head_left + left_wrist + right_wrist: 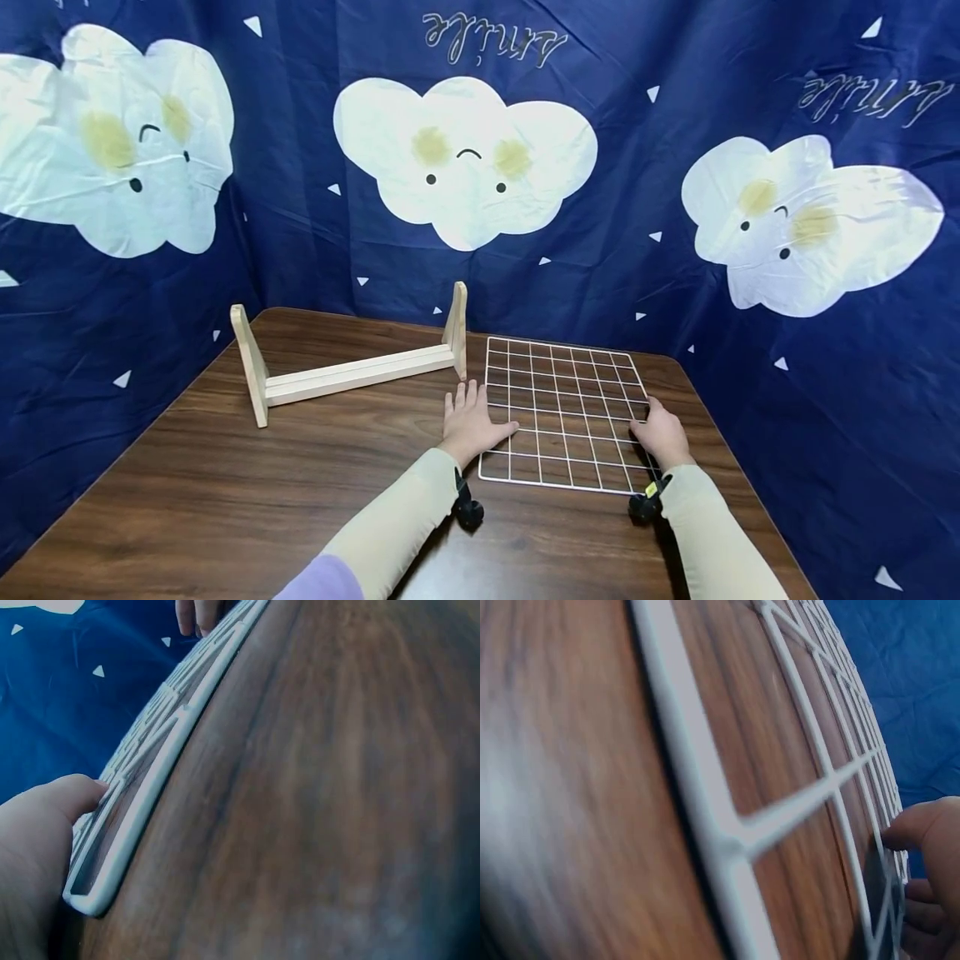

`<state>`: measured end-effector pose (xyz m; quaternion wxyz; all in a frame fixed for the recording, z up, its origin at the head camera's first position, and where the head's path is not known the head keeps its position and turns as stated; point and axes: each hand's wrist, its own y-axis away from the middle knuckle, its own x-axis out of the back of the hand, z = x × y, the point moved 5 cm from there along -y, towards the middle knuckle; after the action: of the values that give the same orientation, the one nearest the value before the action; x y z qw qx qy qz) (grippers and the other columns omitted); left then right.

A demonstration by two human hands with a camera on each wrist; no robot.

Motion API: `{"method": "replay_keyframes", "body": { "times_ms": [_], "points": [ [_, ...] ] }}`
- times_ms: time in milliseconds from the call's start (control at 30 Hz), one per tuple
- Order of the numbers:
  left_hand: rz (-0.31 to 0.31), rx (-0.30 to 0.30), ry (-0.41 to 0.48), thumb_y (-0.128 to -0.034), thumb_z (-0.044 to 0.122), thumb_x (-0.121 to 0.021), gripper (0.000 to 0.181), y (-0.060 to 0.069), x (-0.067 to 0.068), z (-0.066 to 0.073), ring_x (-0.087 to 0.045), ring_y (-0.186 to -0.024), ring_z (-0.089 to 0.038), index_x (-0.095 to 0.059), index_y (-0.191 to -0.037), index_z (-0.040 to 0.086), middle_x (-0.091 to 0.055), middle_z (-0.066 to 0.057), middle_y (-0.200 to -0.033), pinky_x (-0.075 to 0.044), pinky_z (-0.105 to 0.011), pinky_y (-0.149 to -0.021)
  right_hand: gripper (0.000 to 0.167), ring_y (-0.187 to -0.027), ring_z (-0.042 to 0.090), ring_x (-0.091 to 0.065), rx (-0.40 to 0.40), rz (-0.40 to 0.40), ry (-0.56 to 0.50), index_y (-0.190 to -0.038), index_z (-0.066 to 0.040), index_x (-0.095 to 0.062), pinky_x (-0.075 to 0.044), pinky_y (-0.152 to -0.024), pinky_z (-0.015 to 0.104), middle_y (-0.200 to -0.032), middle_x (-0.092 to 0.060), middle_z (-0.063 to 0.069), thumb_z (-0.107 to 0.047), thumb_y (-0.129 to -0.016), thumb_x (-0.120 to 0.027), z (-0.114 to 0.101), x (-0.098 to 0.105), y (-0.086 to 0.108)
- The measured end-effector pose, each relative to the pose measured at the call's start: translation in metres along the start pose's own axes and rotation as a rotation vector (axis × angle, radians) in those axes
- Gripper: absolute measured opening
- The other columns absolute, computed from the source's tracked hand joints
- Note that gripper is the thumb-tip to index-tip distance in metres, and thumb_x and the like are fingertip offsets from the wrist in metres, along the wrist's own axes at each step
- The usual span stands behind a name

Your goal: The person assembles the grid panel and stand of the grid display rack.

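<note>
A white wire grid panel [566,414] lies on the wooden table, with one hand at each side edge. At its left edge, my left hand [471,423] has its fingers straight and spread, and the thumb reaches over the wires. My right hand [663,435] holds the right edge, thumb on top. In the right wrist view, that hand's fingers [922,904] curl low beside the edge, partly hidden. The left wrist view shows the left thumb [75,796] against the wires near a rounded corner of the panel.
A pale wooden stand [360,373] with two upright end pieces and a crossbar is left of the panel. Brown wood-grain table [225,492] extends around both. Dark blue fabric [637,50] with clouds hangs along the back and sides.
</note>
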<state>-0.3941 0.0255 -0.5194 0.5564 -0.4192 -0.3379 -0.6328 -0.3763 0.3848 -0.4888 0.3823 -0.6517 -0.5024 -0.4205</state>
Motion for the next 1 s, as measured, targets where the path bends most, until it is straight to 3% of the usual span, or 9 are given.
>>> {"method": "replay_keyframes", "body": {
  "times_ms": [100,300,467,667,1000],
  "points": [
    [0.026,-0.003,-0.021,-0.0819,0.079,-0.057,0.109,0.001,0.003,-0.003,-0.007,-0.155,-0.034,-0.029,-0.159,0.007,-0.019,-0.015,-0.167,-0.003,-0.055,-0.122,0.067,-0.107,0.056,-0.059,0.036,0.01,0.03,-0.139,0.01,-0.046,-0.049,-0.088,0.061,-0.12,-0.061,0.038,-0.024,-0.083,-0.063,-0.003,0.003,-0.001],
    [0.002,-0.005,-0.025,-0.0839,0.077,-0.055,0.107,0.003,0.005,-0.001,-0.007,-0.155,-0.035,-0.027,-0.159,0.006,-0.017,-0.016,-0.167,-0.003,-0.056,-0.122,0.053,-0.09,0.055,-0.063,0.045,0.004,0.086,-0.114,0.012,-0.054,-0.051,-0.077,0.06,-0.099,-0.065,0.037,-0.021,-0.076,-0.071,-0.013,0.008,-0.005],
    [-0.037,0.023,0.0,-0.0843,0.076,-0.055,0.108,0.001,0.003,-0.002,-0.002,-0.155,-0.035,-0.022,-0.161,0.007,-0.012,-0.015,-0.168,0.002,-0.056,-0.122,0.054,-0.089,0.055,-0.063,0.043,-0.024,0.104,-0.113,0.012,-0.052,-0.052,-0.078,0.06,-0.099,-0.065,0.037,-0.019,-0.076,-0.076,-0.02,0.011,-0.01],
    [-0.056,0.04,0.092,-0.0839,0.071,-0.06,0.108,0.002,0.008,0.002,-0.001,-0.155,-0.034,-0.022,-0.161,0.006,-0.012,-0.015,-0.168,0.003,-0.056,-0.121,0.056,-0.089,0.055,-0.063,0.061,-0.018,0.114,-0.111,0.01,-0.051,-0.052,-0.079,0.06,-0.098,-0.065,0.036,-0.02,-0.074,-0.08,-0.021,0.013,-0.013],
    [-0.024,0.082,0.162,-0.0819,0.064,-0.068,0.107,0.007,0.014,0.011,-0.005,-0.155,-0.036,-0.026,-0.159,0.003,-0.015,-0.021,-0.166,0.0,-0.056,-0.122,0.054,-0.082,0.052,-0.064,0.111,-0.012,0.129,-0.106,0.008,-0.051,-0.052,-0.073,0.058,-0.089,-0.065,0.032,-0.02,-0.071,-0.08,-0.018,0.012,-0.015]
  ]
}}
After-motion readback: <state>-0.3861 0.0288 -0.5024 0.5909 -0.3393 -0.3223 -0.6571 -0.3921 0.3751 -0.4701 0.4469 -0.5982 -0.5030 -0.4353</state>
